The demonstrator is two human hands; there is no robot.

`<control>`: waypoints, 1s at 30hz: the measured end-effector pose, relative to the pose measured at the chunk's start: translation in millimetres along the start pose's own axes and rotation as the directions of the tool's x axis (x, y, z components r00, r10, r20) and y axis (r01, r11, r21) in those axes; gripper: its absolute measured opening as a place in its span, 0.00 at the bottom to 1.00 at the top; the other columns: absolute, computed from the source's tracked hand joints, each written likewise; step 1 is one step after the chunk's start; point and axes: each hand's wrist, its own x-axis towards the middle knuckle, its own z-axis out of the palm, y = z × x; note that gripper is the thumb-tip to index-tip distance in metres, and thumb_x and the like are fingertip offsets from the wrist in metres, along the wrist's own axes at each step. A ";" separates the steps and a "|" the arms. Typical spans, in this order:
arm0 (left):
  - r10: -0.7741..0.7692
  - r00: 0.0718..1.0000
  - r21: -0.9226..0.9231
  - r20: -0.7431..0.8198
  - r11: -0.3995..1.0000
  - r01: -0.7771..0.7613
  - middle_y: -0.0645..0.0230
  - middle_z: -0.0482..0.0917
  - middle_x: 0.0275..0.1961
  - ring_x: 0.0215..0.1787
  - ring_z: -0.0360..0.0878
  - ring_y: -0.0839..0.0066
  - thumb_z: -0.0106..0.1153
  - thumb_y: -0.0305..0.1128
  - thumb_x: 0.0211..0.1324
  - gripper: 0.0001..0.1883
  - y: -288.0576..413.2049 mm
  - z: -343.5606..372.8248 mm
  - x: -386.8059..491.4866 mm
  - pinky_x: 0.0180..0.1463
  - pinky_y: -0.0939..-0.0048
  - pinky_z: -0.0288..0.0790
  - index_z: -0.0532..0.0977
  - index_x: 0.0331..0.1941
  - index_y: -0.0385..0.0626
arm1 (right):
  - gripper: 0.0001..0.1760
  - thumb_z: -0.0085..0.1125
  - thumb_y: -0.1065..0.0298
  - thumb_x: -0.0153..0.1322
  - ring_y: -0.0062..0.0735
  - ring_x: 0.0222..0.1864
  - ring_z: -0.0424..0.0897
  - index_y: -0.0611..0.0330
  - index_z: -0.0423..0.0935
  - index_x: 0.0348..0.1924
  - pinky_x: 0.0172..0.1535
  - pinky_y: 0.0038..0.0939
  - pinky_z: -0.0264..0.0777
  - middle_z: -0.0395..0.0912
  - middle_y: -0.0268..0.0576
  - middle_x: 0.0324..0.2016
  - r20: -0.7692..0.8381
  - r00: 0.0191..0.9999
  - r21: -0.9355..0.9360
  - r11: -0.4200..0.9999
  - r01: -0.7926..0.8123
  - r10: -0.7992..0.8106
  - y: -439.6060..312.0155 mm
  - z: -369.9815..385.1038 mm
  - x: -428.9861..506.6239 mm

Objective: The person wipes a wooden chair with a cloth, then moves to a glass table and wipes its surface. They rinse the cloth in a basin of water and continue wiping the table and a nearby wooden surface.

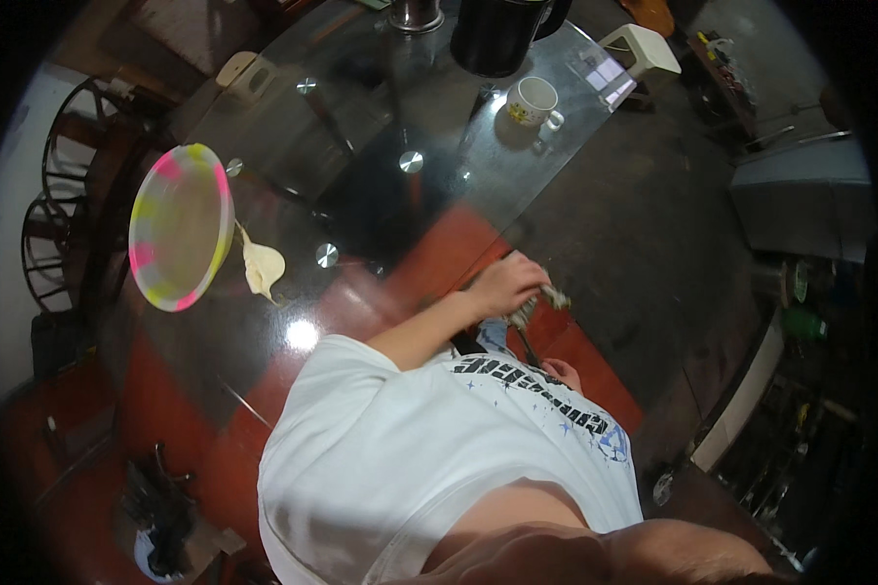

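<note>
My left hand [510, 284] is closed around a crumpled, grey-green, frayed bundle [523, 313], which sticks out past the fingers beyond the edge of the glass table. My right hand [562, 374] shows only in part past the front of the white T-shirt; the shirt hides the rest, and a thin dark thing lies close to its fingers. On the glass table [366, 212], to the left, a pale bulb-shaped root vegetable [263, 267] with thin tapering ends lies beside a round plastic basin [227, 212] with a pink, yellow and white rim.
A white cup [530, 106] with a yellow print stands near a large black mug or jug [494, 36] at the table's far end. White plastic stools [644, 47] stand beyond it. Dark wooden chairs [81, 153] are at the left. A grey cabinet-like box [801, 197] stands at the right.
</note>
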 end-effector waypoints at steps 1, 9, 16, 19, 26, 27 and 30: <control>-0.004 0.995 0.029 -0.095 1.000 0.007 0.68 0.82 0.43 0.49 0.76 0.62 0.60 0.27 0.51 0.12 -3.4 -21.0 0.3 0.51 0.62 0.73 0.81 0.41 0.54 | 0.21 0.61 0.63 0.72 0.31 0.44 0.82 0.70 0.77 0.52 0.49 0.28 0.73 0.83 0.49 0.42 0.011 0.998 0.030 0.998 -0.058 0.058 -0.1 -6.5 7.9; -0.444 0.445 0.280 -0.778 0.389 0.878 0.64 0.80 0.48 0.54 0.73 0.58 0.59 0.30 0.54 0.12 -43.2 -153.4 -31.9 0.54 0.57 0.72 0.80 0.44 0.51 | 0.23 0.62 0.57 0.71 0.32 0.42 0.81 0.70 0.78 0.49 0.47 0.30 0.74 0.83 0.48 0.41 0.081 0.994 -0.090 0.993 0.078 -0.071 -47.2 -68.2 67.9; -0.328 0.773 0.519 -0.544 0.592 0.616 0.65 0.76 0.51 0.55 0.69 0.57 0.59 0.27 0.49 0.16 -6.1 -12.4 -14.2 0.58 0.59 0.69 0.78 0.45 0.49 | 0.26 0.61 0.53 0.70 0.37 0.43 0.82 0.72 0.79 0.48 0.48 0.32 0.73 0.83 0.53 0.40 0.158 0.973 -0.402 0.889 0.219 -0.168 -55.6 -80.7 119.0; -0.451 0.793 0.439 -0.410 0.665 0.605 0.69 0.72 0.57 0.60 0.66 0.59 0.65 0.33 0.48 0.20 20.7 -0.5 -6.2 0.59 0.56 0.66 0.77 0.48 0.53 | 0.26 0.62 0.52 0.70 0.35 0.41 0.82 0.71 0.80 0.45 0.46 0.32 0.73 0.84 0.52 0.39 0.194 0.972 -0.430 0.879 0.209 -0.136 -55.2 -76.3 136.6; -0.340 0.806 0.398 -0.484 0.735 0.549 0.68 0.71 0.60 0.64 0.63 0.61 0.68 0.40 0.47 0.25 27.8 -45.7 -32.0 0.64 0.55 0.59 0.76 0.52 0.54 | 0.23 0.63 0.54 0.69 0.29 0.37 0.80 0.69 0.80 0.43 0.43 0.30 0.73 0.83 0.45 0.35 0.240 0.967 -0.379 0.908 0.179 -0.090 -59.1 -71.7 138.8; -0.402 0.815 0.459 -0.418 0.680 0.571 0.68 0.71 0.60 0.64 0.63 0.62 0.68 0.39 0.47 0.24 23.5 -45.9 -38.0 0.64 0.53 0.58 0.76 0.51 0.54 | 0.22 0.63 0.55 0.69 0.29 0.38 0.80 0.69 0.80 0.43 0.44 0.30 0.73 0.83 0.45 0.35 0.217 0.973 -0.373 0.915 0.154 -0.075 -56.9 -69.4 137.6; -0.344 0.863 0.611 -0.369 0.610 0.504 0.69 0.72 0.58 0.63 0.65 0.65 0.65 0.36 0.49 0.17 8.2 -37.1 -51.5 0.63 0.49 0.55 0.77 0.45 0.54 | 0.21 0.63 0.57 0.70 0.29 0.38 0.80 0.69 0.80 0.44 0.45 0.29 0.72 0.83 0.45 0.36 0.168 0.981 -0.333 0.932 0.147 -0.095 -45.3 -65.4 134.7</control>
